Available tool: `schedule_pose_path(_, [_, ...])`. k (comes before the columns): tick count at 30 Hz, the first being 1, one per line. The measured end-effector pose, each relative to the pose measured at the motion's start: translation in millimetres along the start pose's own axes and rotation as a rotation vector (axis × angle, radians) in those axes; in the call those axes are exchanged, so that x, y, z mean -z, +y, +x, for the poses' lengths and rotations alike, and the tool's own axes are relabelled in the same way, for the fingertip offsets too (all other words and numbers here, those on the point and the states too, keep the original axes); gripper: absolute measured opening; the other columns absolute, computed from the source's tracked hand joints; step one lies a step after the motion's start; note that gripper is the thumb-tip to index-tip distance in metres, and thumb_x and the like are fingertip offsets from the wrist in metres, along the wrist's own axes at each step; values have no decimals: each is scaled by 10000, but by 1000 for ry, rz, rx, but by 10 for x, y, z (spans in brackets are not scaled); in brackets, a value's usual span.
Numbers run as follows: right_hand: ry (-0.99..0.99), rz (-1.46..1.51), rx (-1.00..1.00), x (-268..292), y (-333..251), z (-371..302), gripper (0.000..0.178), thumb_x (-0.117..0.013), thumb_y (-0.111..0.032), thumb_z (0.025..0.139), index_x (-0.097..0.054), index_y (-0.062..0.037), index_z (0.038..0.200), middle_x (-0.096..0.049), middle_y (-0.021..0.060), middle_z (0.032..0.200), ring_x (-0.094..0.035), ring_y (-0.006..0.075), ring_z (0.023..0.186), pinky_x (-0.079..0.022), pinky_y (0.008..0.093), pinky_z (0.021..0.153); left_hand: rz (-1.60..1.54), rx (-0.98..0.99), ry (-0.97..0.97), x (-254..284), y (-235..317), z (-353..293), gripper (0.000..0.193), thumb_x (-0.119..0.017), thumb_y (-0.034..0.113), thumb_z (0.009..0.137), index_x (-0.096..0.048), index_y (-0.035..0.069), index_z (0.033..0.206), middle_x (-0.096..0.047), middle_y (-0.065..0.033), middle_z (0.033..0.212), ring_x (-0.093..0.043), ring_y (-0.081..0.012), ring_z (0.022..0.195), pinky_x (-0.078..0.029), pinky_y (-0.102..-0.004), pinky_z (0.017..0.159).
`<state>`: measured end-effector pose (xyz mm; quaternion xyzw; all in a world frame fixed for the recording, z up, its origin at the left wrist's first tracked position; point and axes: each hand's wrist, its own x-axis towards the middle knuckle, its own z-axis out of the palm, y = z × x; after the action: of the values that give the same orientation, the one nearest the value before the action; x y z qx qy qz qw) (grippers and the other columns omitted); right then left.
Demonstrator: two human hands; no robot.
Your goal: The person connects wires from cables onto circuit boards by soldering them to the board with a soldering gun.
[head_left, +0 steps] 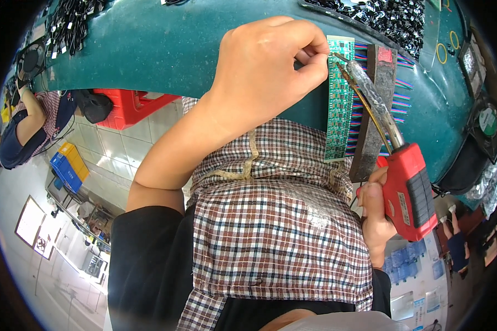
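My left hand (276,66) is closed in a pinch at the upper left edge of a green circuit board panel (338,110). Whatever lies between its thumb and forefinger is too small to make out. My right hand (376,212) grips a red and black soldering gun (407,190) by its handle. The gun's metal barrel and a thin brass-coloured tube slant up to the board's top, where their tips come close to the left fingertips. Thin multicoloured wires (359,118) run out from the board's right side. A dark, worn bar (374,113) lies across them.
The green work table (143,49) carries a tray of small black parts (378,19) at the back and bundled black cables (69,25) far left. Yellow rings (442,53) and a black bag-like item (464,160) are to the right. Another person (33,124) sits left, near a red stool (132,107).
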<state>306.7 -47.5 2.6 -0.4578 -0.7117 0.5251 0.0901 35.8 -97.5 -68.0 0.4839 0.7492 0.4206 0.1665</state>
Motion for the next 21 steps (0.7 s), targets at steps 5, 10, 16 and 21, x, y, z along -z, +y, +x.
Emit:
schedule_pose_path(5, [-55,-93,107,82,0,55,135,-646,-4,916,-541,1,1002,-531,75,793,-424,88,544,-370,254,492,1,-4,2,6,-6,-1,94,-777,57,789,-742,48,876,-739,-39,821,-719,-115,724,-558,-224,650])
schedule_pose_path(10, [-72,-112,151,85,16,47,149,-648,-18,922,-559,5,1039,-525,68,783,-442,93,558,-378,250,502,3,5,-1,9,1,3,96,-777,57,789,-745,55,879,-739,-36,819,-713,-111,717,-556,-222,649])
schedule_pose_path(16, [-7,-89,60,19,-1,4,127,-650,-21,924,-564,-5,1017,-526,62,790,-473,101,581,-401,245,526,3,8,-9,1,-9,2,98,-779,62,789,-748,59,883,-739,-33,821,-713,-107,717,-553,-218,649])
schedule_pose_path(21, [-132,-210,202,148,30,66,154,-655,-25,928,-574,14,1053,-555,62,816,-454,86,559,-388,256,525,10,3,-3,1,-3,5,97,-779,65,791,-748,58,883,-739,-31,816,-714,-106,717,-552,-217,647])
